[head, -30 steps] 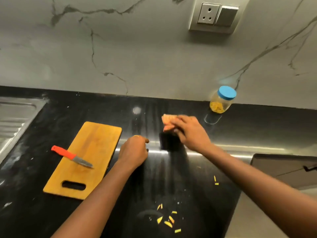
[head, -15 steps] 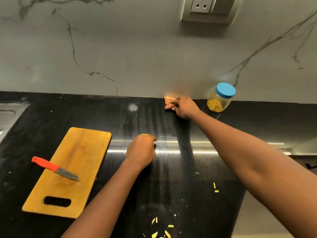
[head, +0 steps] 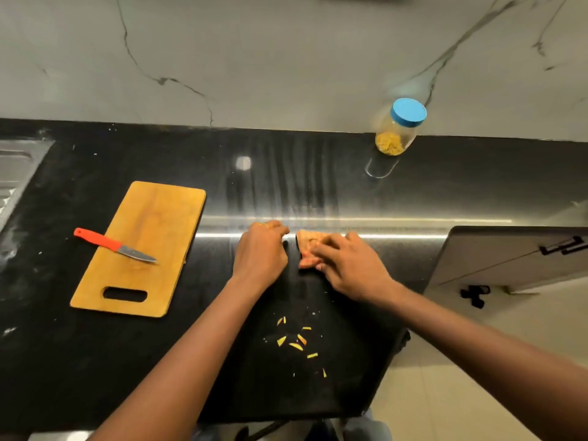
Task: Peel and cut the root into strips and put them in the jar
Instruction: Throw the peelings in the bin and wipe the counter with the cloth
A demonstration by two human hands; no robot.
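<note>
A clear jar (head: 397, 132) with a blue lid stands at the back of the black counter (head: 286, 186) against the wall, with yellow root strips in its bottom. My right hand (head: 346, 265) presses an orange-tan cloth (head: 307, 238) flat on the counter, fingers stretched over it. Just left of the cloth, my left hand (head: 261, 249) rests on the counter with its fingers curled under; nothing shows in it. Several yellow root scraps (head: 297, 342) lie nearer the front edge. No whole root is in view.
A wooden cutting board (head: 143, 249) lies to the left with a red-handled knife (head: 111, 245) across it. A steel sink drainer (head: 16, 173) is at the far left. An open cabinet door (head: 509, 256) juts out at the right, beyond the counter's end.
My right hand has pulled the cloth from the back wall by the jar toward me, to the middle of the counter beside my left hand. My left hand has stayed in place.
</note>
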